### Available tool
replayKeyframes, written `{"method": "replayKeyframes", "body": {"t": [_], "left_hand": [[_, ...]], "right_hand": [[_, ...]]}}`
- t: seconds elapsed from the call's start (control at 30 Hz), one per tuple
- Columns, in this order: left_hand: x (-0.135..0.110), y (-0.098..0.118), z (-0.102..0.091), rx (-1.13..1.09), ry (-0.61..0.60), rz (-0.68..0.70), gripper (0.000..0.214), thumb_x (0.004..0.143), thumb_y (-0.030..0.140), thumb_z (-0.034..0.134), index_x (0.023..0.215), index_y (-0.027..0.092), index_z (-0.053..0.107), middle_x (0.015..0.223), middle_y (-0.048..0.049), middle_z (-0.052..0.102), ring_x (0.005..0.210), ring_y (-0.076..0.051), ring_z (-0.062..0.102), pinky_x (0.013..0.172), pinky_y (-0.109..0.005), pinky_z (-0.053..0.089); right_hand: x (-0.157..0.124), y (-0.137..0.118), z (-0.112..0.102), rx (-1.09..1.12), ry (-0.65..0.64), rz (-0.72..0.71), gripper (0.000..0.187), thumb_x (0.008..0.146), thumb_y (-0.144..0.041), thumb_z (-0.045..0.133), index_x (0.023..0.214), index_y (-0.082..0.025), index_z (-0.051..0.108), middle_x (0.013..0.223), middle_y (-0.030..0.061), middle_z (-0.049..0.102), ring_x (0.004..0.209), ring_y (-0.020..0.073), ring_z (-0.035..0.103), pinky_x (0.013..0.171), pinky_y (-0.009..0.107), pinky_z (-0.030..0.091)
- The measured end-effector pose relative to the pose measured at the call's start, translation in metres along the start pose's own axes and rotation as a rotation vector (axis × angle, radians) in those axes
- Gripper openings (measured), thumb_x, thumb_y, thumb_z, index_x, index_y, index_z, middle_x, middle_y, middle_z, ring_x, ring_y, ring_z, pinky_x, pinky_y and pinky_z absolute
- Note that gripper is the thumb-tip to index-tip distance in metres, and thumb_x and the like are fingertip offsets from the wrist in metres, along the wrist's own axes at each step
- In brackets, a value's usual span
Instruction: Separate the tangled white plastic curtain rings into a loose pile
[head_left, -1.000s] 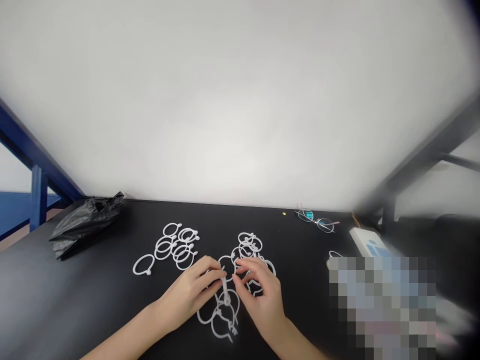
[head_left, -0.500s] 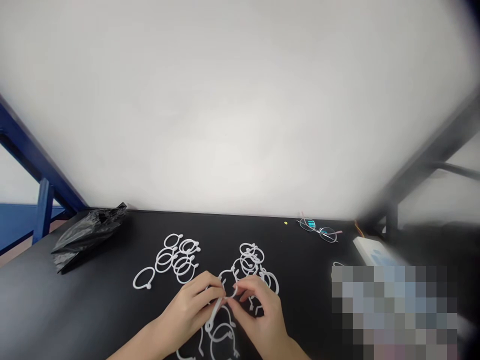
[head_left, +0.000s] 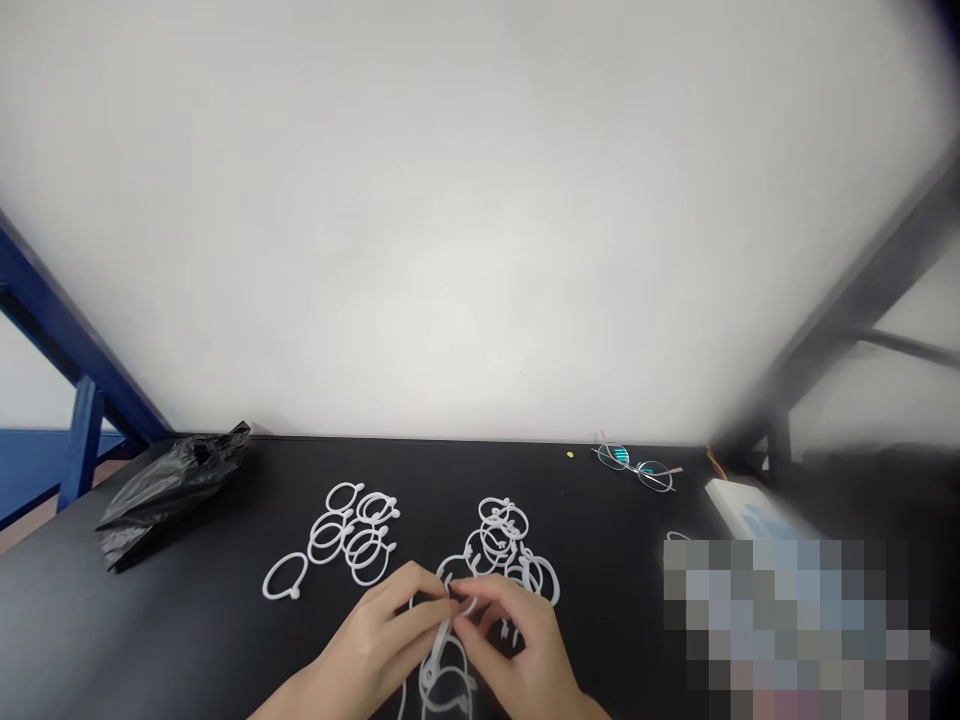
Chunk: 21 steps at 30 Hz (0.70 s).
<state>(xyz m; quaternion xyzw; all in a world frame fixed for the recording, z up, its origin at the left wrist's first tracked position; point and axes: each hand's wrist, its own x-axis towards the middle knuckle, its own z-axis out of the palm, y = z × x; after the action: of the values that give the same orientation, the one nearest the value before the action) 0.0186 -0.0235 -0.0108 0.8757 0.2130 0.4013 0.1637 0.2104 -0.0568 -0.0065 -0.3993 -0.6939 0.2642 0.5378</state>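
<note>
Two-hand grip (head_left: 367, 640) on one plastic ring (head_left: 441, 640)

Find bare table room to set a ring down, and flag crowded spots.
Widest bare patch of black tabletop lies between the black plastic bag and the lone white ring. Another lies right of the right ring pile, below the eyeglasses. Crowded: the left ring pile, and around the left hand and right hand, where rings overlap.
</note>
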Motion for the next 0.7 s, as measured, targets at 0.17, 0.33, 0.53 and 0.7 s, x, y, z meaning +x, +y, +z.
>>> {"method": "replayKeyframes", "body": {"t": [0.17,0.33,0.53,0.7], "left_hand": [[0.0,0.002,0.0,0.019,-0.003,0.013,0.021,0.1,0.015,0.045,0.111,0.016,0.063,0.095,-0.011,0.06,0.081,-0.015,0.063,0.069,-0.023,0.056],[0.0,0.002,0.003,0.095,0.027,0.06,0.028,0.099,0.015,0.047,0.123,0.018,0.061,0.091,-0.0096,0.06,0.076,-0.015,0.061,0.065,-0.023,0.056],[0.004,0.005,0.0,0.114,0.057,0.051,0.027,0.097,0.013,0.05,0.122,0.017,0.06,0.088,-0.009,0.063,0.072,-0.015,0.061,0.063,-0.024,0.055],[0.001,0.001,0.002,0.125,0.073,0.068,0.017,0.096,0.015,0.052,0.111,0.015,0.061,0.087,-0.0092,0.062,0.073,-0.016,0.06,0.062,-0.024,0.055]], "right_hand": [[-0.003,0.001,0.003,0.018,-0.075,-0.009,0.028,0.078,-0.008,0.06,0.103,-0.019,0.068,0.082,0.0038,0.077,0.056,0.0111,0.068,0.052,0.015,0.057],[-0.006,0.011,0.0,-0.038,-0.043,0.041,0.02,0.085,-0.013,0.058,0.102,-0.019,0.068,0.073,0.0031,0.075,0.055,0.0125,0.069,0.052,0.016,0.056],[-0.001,0.011,-0.009,-0.081,0.085,0.074,0.015,0.09,-0.025,0.062,0.102,-0.02,0.069,0.076,0.005,0.076,0.05,0.0128,0.066,0.045,0.017,0.054],[-0.001,0.014,-0.011,-0.135,0.094,0.081,0.016,0.093,-0.027,0.058,0.089,-0.019,0.072,0.063,0.0021,0.068,0.049,0.0127,0.062,0.047,0.018,0.053]]}}
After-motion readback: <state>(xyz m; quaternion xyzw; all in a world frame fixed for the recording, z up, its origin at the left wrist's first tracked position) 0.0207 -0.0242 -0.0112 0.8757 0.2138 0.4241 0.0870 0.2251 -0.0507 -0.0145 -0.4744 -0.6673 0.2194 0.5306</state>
